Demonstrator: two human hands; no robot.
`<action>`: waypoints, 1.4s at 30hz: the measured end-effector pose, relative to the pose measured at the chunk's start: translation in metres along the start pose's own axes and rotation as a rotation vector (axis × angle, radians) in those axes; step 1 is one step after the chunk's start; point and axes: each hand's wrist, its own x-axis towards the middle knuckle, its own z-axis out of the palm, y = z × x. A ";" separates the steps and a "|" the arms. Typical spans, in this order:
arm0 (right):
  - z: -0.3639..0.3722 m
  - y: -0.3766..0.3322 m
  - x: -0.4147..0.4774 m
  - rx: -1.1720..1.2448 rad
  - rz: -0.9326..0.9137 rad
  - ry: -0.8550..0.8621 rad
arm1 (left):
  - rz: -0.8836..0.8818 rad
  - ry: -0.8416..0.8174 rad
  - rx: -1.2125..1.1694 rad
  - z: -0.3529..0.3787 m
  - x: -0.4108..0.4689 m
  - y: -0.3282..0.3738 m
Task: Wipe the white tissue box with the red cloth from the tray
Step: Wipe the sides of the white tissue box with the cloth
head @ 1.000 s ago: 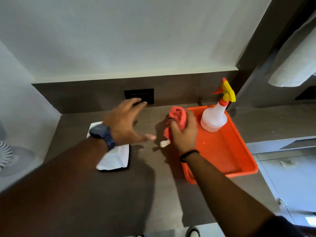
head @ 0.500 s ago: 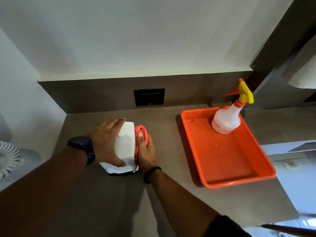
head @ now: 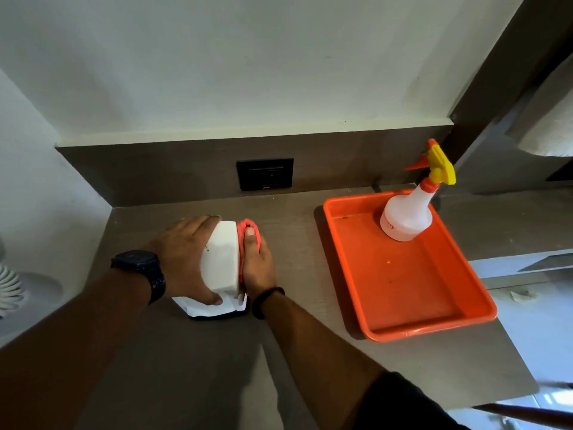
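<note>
The white tissue box sits on the brown counter, left of centre. My left hand grips it from the left side, fingers over the far end and thumb at the near end. My right hand presses the bunched red cloth flat against the box's right side; most of the cloth is hidden under the palm. The orange tray lies to the right, apart from both hands.
A white spray bottle with a yellow and orange trigger stands in the tray's far corner. A black wall socket sits in the backsplash. A white fan is at the far left. The counter's edge drops off at the right.
My right hand carried the red cloth from the tray's edge to the box's right side. My left hand closed on the box. The cloth hand has slid slightly along the side.
</note>
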 end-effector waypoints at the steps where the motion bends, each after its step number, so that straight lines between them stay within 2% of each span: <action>1: -0.001 0.008 -0.005 0.001 0.003 0.016 | -0.002 -0.001 0.012 0.001 0.000 0.000; 6: -0.003 0.043 -0.049 0.052 -0.123 0.057 | -0.018 -0.001 0.007 0.003 0.001 -0.002; 10: 0.000 0.019 -0.040 0.049 -0.226 0.013 | -0.013 0.005 0.001 0.003 0.001 -0.001; 14: 0.001 -0.011 -0.005 -0.012 -0.148 -0.006 | 0.007 -0.027 -0.027 -0.002 0.000 0.000; 18: 0.000 0.006 -0.008 -0.042 -0.029 0.029 | -0.005 -0.060 0.000 -0.004 0.001 0.001; 23: 0.000 0.025 -0.049 0.038 -0.159 0.062 | -0.007 -0.042 -0.003 0.001 0.003 -0.001; 27: 0.004 -0.004 -0.028 0.020 -0.227 0.021 | -0.001 -0.003 -0.042 0.005 0.004 -0.005; 31: 0.003 -0.016 0.003 -0.008 -0.067 0.000 | -0.016 -0.029 -0.028 0.005 0.005 -0.007; 35: 0.003 0.006 -0.020 0.017 0.043 0.079 | -0.019 -0.002 -0.005 0.010 0.005 -0.006; 39: 0.005 0.015 -0.056 0.105 -0.028 0.089 | 0.008 0.033 -0.024 0.010 0.006 -0.007; 42: 0.006 -0.003 -0.044 0.079 -0.127 0.065 | 0.013 0.055 -0.028 0.014 0.004 -0.008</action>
